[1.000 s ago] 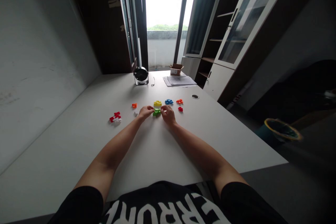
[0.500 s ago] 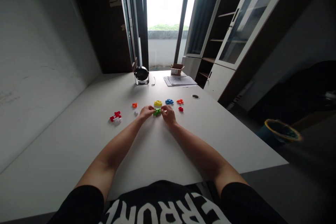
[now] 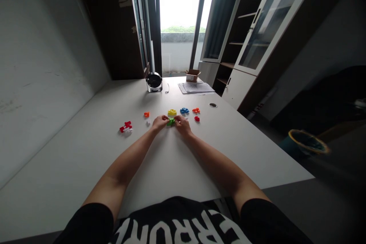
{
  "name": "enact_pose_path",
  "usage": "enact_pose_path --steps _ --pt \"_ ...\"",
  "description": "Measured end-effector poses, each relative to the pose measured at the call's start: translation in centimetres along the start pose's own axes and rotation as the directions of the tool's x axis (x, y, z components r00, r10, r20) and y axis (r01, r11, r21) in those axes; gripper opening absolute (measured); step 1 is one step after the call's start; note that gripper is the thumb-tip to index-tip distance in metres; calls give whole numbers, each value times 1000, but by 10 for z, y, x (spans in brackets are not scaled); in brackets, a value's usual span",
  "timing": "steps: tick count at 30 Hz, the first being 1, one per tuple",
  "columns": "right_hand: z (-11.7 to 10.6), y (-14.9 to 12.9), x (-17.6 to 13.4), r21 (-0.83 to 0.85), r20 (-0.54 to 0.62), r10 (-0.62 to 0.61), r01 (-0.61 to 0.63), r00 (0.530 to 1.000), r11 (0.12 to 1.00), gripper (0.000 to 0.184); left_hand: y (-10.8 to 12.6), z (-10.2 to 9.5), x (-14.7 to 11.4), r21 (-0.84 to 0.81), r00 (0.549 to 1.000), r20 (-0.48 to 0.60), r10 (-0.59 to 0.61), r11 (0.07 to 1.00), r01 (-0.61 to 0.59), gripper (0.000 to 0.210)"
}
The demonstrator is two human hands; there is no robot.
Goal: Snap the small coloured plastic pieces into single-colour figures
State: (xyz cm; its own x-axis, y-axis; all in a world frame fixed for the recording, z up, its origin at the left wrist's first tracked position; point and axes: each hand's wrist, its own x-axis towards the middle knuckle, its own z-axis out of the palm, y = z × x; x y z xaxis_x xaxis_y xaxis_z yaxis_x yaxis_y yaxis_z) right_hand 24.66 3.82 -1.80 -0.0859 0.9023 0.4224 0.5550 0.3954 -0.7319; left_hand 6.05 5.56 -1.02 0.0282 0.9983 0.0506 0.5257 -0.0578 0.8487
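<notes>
Between my hands are green plastic pieces (image 3: 170, 122), low over the white table. My left hand (image 3: 160, 122) pinches their left end with thumb and fingertips. On the other side, my right hand (image 3: 183, 125) has its fingers closed at the right end. The fingers hide part of the green pieces, and their exact shape is too small to make out. Just beyond lie yellow pieces (image 3: 172, 112) and a cluster of blue pieces (image 3: 184, 110). A small white piece (image 3: 186, 118) shows partly behind my right hand.
Orange pieces (image 3: 196, 110) and a red piece (image 3: 197, 119) lie right. To the left are an orange piece (image 3: 146, 114), a white piece (image 3: 148, 122) and a red-and-white group (image 3: 126, 127). Farther back stand a round black device (image 3: 154, 80), papers (image 3: 197, 88) and a cardboard box (image 3: 192, 75).
My right hand has shifted slightly left, closer in on the green pieces, uncovering more of the white piece behind it. My left hand has stayed nearly still.
</notes>
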Motion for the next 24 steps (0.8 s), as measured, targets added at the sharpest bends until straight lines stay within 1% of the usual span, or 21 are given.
enact_pose_path --steps 7,14,24 --pt "0 -2 1 -1 -9 -3 3 1000 1000 21 -1 0 -2 38 999 -45 25 999 -23 26" --pt "-4 -9 -2 36 9 28 -28 1000 999 20 -2 2 -3 27 998 -50 29 999 -28 26" --pt "-4 -9 -2 46 17 13 -14 1000 999 19 -3 3 -4 82 996 -62 68 995 -63 25"
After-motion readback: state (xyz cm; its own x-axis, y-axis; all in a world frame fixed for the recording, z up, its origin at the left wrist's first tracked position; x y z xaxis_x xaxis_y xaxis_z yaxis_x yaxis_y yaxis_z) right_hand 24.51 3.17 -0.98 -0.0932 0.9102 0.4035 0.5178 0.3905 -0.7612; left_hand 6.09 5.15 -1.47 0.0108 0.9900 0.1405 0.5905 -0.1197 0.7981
